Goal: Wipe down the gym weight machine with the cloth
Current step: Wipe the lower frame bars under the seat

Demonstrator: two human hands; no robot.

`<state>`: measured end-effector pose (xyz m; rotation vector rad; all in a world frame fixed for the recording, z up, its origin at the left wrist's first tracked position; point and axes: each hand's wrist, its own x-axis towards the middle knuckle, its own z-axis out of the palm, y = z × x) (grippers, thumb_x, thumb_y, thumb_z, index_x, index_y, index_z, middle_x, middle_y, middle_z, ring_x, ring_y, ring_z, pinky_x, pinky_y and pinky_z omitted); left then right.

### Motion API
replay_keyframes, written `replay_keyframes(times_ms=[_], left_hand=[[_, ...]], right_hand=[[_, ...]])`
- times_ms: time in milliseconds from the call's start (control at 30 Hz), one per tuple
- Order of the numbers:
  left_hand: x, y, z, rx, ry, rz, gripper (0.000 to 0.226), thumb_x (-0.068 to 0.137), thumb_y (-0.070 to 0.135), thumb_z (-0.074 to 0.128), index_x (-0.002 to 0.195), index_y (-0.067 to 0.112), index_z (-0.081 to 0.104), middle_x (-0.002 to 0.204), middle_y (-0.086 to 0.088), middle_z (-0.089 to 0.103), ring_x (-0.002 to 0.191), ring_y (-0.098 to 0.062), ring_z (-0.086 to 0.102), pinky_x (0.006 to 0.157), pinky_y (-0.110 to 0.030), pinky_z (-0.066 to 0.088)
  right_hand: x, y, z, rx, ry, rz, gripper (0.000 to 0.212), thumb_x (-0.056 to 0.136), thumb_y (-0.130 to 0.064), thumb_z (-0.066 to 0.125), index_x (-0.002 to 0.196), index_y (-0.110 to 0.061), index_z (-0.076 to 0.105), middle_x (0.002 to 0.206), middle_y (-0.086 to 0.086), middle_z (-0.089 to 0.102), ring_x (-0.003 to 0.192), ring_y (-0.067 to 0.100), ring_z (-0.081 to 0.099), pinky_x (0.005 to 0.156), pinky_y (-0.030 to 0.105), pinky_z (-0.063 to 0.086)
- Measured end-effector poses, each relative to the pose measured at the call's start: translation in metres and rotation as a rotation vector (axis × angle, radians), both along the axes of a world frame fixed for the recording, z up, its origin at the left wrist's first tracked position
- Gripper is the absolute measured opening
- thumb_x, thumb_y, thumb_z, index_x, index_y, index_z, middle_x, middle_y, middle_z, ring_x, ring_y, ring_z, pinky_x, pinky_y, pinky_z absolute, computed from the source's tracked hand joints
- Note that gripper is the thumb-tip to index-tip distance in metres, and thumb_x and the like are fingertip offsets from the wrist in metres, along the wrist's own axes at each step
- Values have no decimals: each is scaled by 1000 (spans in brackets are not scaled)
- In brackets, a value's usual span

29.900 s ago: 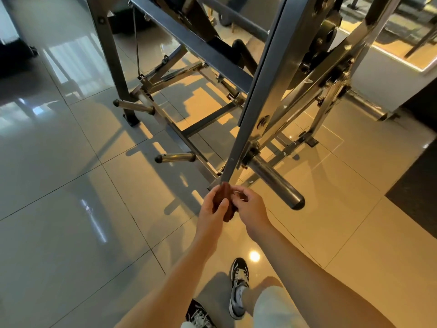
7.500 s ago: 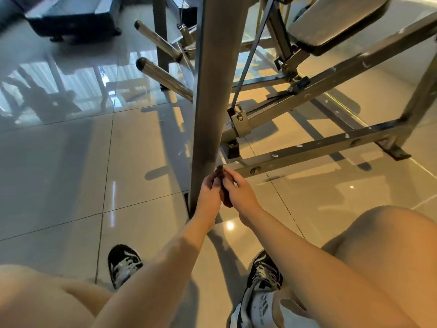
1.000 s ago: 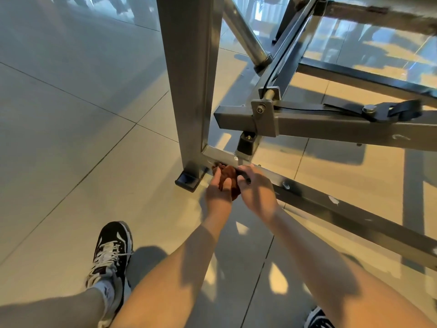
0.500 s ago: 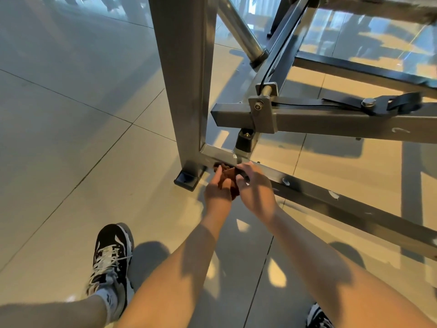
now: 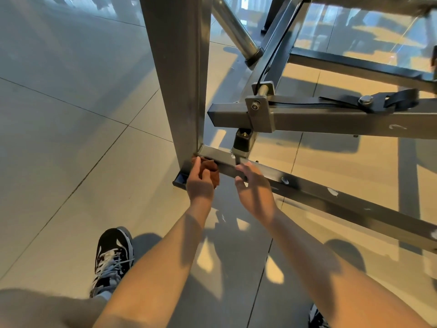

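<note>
While the left hand [image 5: 201, 183] grips a small crumpled brown cloth [image 5: 210, 171], it presses it into the joint where the grey square upright post [image 5: 179, 79] of the grey steel gym weight machine [image 5: 331, 120] meets the low grey base rail [image 5: 331, 197]. The fingers are curled around the cloth, and most of it is bunched under them, with a fold showing to the right of the knuckles. The cloth touches both the foot of the post and the near face of the rail, just above the black foot plate [image 5: 180, 179] that sits on the glossy tiled floor [image 5: 71, 138].

The right hand [image 5: 254, 188] is just beside the left one and apart from the cloth. Its fingers are loosely bent, with the tips touching the top edge of the base rail and the thumb against the rail's near face; it holds nothing.

Above the rail, a black rubber stop [image 5: 243, 142] stands between it and a horizontal square tube [image 5: 307, 120] carrying a bolted bracket [image 5: 260, 110] and a black strap [image 5: 390, 100]. A chrome round bar [image 5: 234, 27] and a thin black cable [image 5: 276, 43] rise behind the post.

A black-and-white laced sneaker [image 5: 113, 256] rests on the floor to the left of the left forearm, well apart from the machine.
</note>
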<state>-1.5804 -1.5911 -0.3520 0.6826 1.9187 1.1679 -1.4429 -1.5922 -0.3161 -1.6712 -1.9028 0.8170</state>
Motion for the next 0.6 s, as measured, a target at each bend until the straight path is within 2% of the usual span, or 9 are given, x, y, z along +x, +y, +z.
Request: replay_keyframes(times_ms=[67,167,233,300,333,400,467,533,600], left_hand=[[3,-3,3,-18,60,-36,50,108,24,41,158,29,33,156,-7,40,136,-30,45,113,-42,42],[19,-14,1,34,170,-209,51,107,25,43,157,31,34,150,-4,48,133,-25,50,111,-38,43],[24,-23,-3,67,174,-263,48,105,33,49,153,30,43,139,6,57,128,-15,55,110,-35,44],[23,-27,1,63,233,-321,47,105,41,48,151,31,46,128,2,63,117,-15,60,108,-35,46],[19,-27,7,78,272,-361,48,107,35,45,154,31,40,129,-1,60,116,-16,58,106,-31,47],[9,-22,11,65,309,-330,51,109,24,38,159,29,29,145,-8,50,126,-20,51,104,-28,43],[2,-13,19,35,280,-201,51,110,23,35,160,27,25,157,-9,39,139,-28,42,113,-36,38],[5,-11,24,13,290,-215,51,110,25,35,160,27,24,160,-8,36,143,-30,38,115,-40,35],[14,-18,23,2,297,-349,53,109,24,39,160,29,23,156,-11,40,140,-29,42,114,-39,37]], right_hand=[[-2,-1,-1,14,7,-16,34,101,-19,60,135,-15,62,147,8,54,128,24,57,102,31,51],[-6,-2,0,31,23,-49,33,102,-17,58,134,-14,62,142,6,57,123,20,58,91,1,35],[-7,-4,1,23,87,-67,33,102,-12,56,134,-8,60,133,4,60,116,16,59,80,-9,30],[-8,-6,0,29,98,-72,33,102,-10,55,135,-5,58,130,5,60,108,8,56,76,-9,31],[-8,-6,0,31,88,-75,34,102,-11,55,136,-5,58,133,6,60,108,6,54,76,-9,31],[-8,-5,-1,19,70,-83,35,102,-14,56,137,-11,59,140,7,58,117,12,58,82,-4,34],[-9,-3,0,5,39,-94,35,102,-17,56,137,-16,59,144,5,55,123,19,58,82,2,36],[-10,-1,1,-20,41,-109,35,102,-16,56,138,-17,59,145,5,55,122,19,58,71,-4,33],[-9,-1,2,-17,59,-110,34,103,-13,55,136,-15,59,140,7,57,114,13,56,67,-8,33]])
